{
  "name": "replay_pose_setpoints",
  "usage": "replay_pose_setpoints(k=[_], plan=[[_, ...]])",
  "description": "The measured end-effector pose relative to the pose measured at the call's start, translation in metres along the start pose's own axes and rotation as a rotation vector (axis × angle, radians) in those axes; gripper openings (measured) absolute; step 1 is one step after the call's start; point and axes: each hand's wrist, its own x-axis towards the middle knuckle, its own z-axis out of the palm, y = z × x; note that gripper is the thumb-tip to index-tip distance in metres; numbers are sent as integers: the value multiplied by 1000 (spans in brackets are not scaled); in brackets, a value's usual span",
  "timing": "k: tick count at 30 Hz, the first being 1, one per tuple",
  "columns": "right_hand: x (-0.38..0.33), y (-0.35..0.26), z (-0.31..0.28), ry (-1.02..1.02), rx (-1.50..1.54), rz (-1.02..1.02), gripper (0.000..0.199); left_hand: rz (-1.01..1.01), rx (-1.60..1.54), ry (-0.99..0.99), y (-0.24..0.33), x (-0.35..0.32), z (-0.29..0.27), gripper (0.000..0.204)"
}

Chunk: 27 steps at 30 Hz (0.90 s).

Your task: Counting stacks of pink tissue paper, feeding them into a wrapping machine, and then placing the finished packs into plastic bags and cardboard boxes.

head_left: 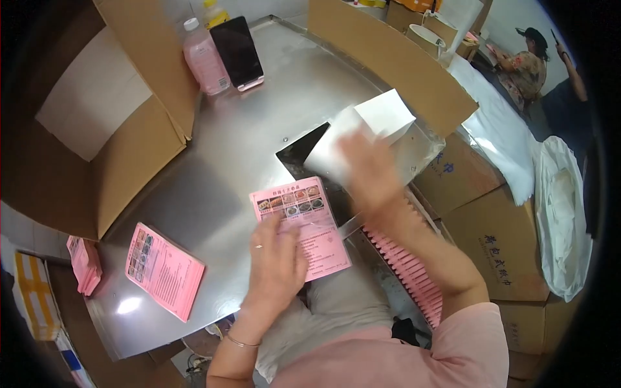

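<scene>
A pink printed packet (326,249) with small food pictures lies at the near table edge, in front of my lap. My left hand (275,265) rests on it, fingers stretched out over its face. My right hand (372,168) is smeared by motion, so its fingers do not show clearly. Beneath and beside it is a blurred white sheet or packet (326,152), next to a sharper white block (388,113). Both are by a dark rectangular opening (303,150) in the metal table (239,155).
Left lie a stack of pink packets (165,271) and another pink bundle (84,265). An open cardboard box (139,149) stands beyond. A phone (238,55) leans by a pink bottle (204,58). A row of pink packets (404,258) runs below my right forearm. Another person (522,68) is far right.
</scene>
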Motion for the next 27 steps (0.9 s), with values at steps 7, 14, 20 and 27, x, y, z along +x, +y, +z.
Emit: replay_pose_setpoints(k=[7, 14, 20, 27], plan=[[-21, -54, 34, -353, 171, -117, 36, -55, 201, -16, 4, 2, 7, 80], [-10, -68, 0, -145, 434, -83, 22, -117, 242, 74, 1, 4, -4, 63], [16, 48, -7, -30, -279, 229, 26, -308, 309, -44, 18, 14, -1, 55], [11, 63, -3, -18, -127, 338, 17, 32, 337, 78, 8, 14, -9, 55]])
